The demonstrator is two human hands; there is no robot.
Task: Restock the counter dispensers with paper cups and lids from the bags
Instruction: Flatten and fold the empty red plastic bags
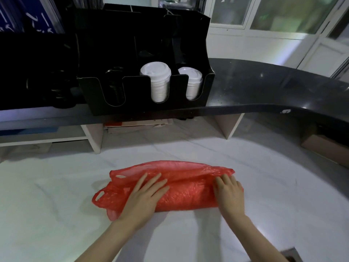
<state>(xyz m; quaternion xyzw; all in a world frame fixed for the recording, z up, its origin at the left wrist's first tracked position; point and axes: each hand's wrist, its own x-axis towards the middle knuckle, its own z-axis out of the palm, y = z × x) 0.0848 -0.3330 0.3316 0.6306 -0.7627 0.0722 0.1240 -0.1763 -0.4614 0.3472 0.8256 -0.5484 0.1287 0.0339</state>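
Bag (188, 193): red plastic, flattened on white worktop (56, 214), handles toward left. Left hand (146, 193), grip open, fingers straight, presses flat on bag's left half. Right hand (229, 194), grip loose, fingers bent over right end; pinch or mere rest: cannot tell. Step, judged: emptied bag being smoothed or folded. Next calls for folding it over, setting aside. Dispenser (147, 87) on dark upper counter (273, 87), well apart: left slot holds dark lids (115, 86), middle slot white lids (157, 82), right slot smaller white lids (191, 82).

Both forearms reach forward, left hand (145, 193) and right hand (229, 193) flat, palms down, fingers straight.
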